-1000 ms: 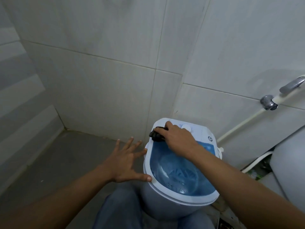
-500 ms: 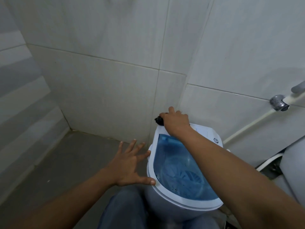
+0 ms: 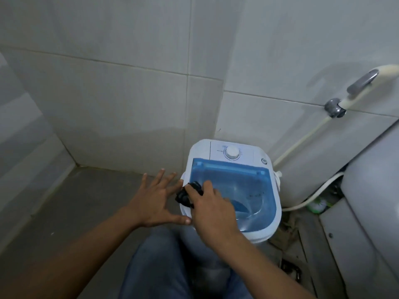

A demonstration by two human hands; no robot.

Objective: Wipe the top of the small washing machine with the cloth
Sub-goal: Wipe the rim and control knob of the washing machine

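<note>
right hand (image 3: 212,212) clenched on dark cloth (image 3: 187,194), pressing it onto left rim of small washing machine (image 3: 234,184) | blue lid (image 3: 244,186) just right of grip (dial (image 3: 231,152) beyond it) | left hand (image 3: 154,200) splayed open, thumb touching rim below cloth

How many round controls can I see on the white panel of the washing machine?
2: a large white dial in the middle of the panel, and a small round button at its right corner. Nothing covers the panel.
</note>
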